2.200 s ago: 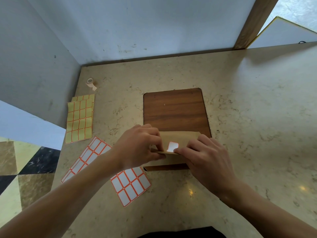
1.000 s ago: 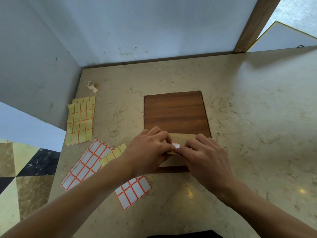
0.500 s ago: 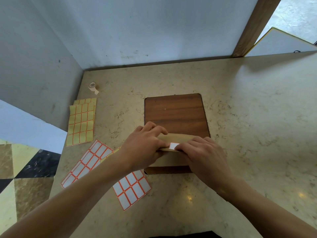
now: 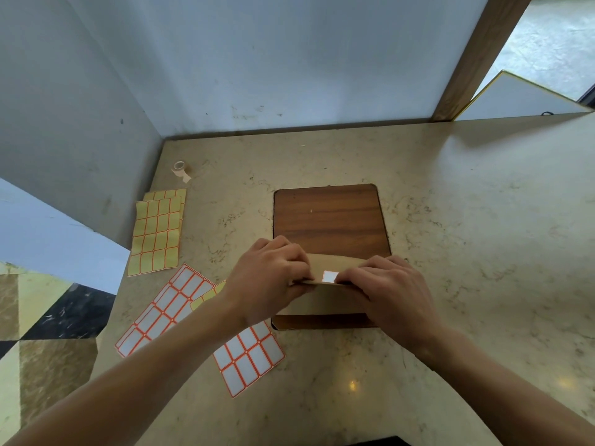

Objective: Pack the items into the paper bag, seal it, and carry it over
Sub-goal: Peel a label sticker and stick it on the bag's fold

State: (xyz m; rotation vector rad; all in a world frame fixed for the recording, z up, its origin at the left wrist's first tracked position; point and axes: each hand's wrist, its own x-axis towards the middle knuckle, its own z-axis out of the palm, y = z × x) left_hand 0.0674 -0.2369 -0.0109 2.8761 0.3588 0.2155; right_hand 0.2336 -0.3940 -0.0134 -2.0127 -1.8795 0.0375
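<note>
A small brown paper bag [image 4: 325,300] lies on the near end of a wooden board [image 4: 328,220], its top flap folded over toward me. A white sticker label [image 4: 329,276] sits on the flap's edge. My left hand [image 4: 267,281] grips the flap's left end with curled fingers. My right hand [image 4: 386,288] pinches the flap's right part, its fingertips against the label. The bag's contents are hidden.
Sticker sheets lie to the left: a yellow one [image 4: 157,233], a white one with orange borders [image 4: 164,310] and another white one [image 4: 249,357] near my left forearm. A small tape roll [image 4: 180,169] sits by the wall corner. The marble counter [image 4: 467,236] stretches to the right.
The flap has been folded further down over the bag and the label now wraps its edge. Both hands stay on the flap, shifted slightly.
</note>
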